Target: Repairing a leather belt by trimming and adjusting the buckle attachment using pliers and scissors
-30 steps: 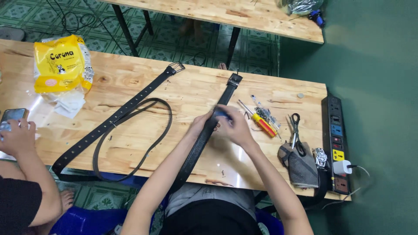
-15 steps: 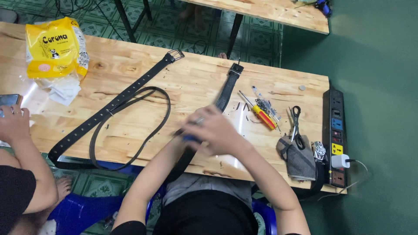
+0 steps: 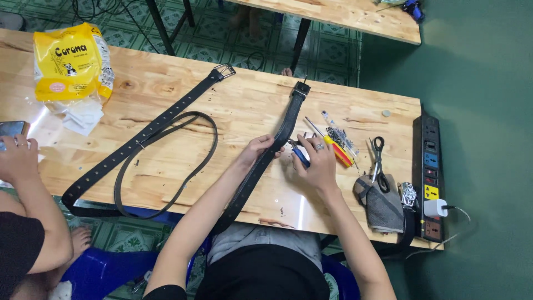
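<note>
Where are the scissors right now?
In the head view, the scissors lie on the right side of the wooden table, between the yellow-handled screwdriver and the black power strip.

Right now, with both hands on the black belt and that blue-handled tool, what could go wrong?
The left hand pins the belt right beside the blue-handled tool in the right hand; a slip could catch the fingers. The belt's long end hangs off the table edge, so its weight might drag it askew. Small loose parts lie near the right hand and could be scattered.
</note>
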